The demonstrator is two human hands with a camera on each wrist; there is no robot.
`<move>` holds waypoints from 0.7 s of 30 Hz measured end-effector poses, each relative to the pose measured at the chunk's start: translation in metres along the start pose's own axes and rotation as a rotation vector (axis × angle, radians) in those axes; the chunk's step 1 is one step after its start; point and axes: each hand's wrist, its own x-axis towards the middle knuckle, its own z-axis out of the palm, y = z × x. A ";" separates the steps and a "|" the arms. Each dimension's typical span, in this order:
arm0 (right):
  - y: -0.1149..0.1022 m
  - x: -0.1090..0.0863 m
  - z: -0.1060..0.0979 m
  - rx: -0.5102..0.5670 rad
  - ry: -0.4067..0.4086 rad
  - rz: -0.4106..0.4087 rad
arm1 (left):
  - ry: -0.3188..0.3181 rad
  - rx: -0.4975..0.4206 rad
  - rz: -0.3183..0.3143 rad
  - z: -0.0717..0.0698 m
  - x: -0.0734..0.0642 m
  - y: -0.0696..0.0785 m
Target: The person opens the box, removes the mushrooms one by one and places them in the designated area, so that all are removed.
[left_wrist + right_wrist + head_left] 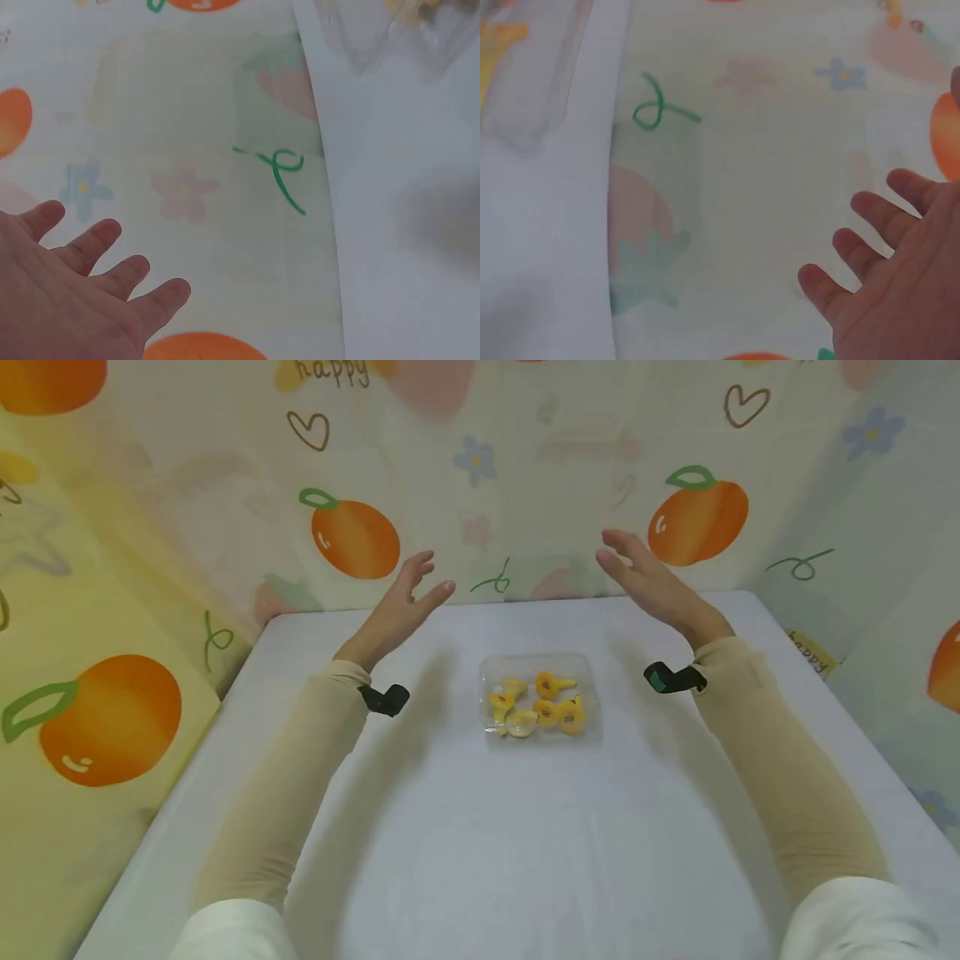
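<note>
Tray (498,669) of yellow pieces (547,712) lies between left grip (394,615) and right grip (663,591), fingers apart.

- At lower right, bare right grip (911,289) with spread fingers
- At upper left, yellow piece (493,46) in clear container (544,90)
- Below, white bench (547,217)
- Alongside, flower-printed backdrop (765,195)
</note>
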 end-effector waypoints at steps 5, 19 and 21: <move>-0.008 -0.013 0.014 -0.032 -0.030 -0.018 | -0.027 -0.004 0.066 0.018 -0.015 0.005; -0.002 -0.043 0.048 -0.091 -0.104 -0.064 | -0.162 0.061 0.015 0.069 -0.039 -0.018; -0.002 -0.044 0.052 -0.118 -0.114 -0.079 | -0.165 0.054 0.007 0.074 -0.041 -0.017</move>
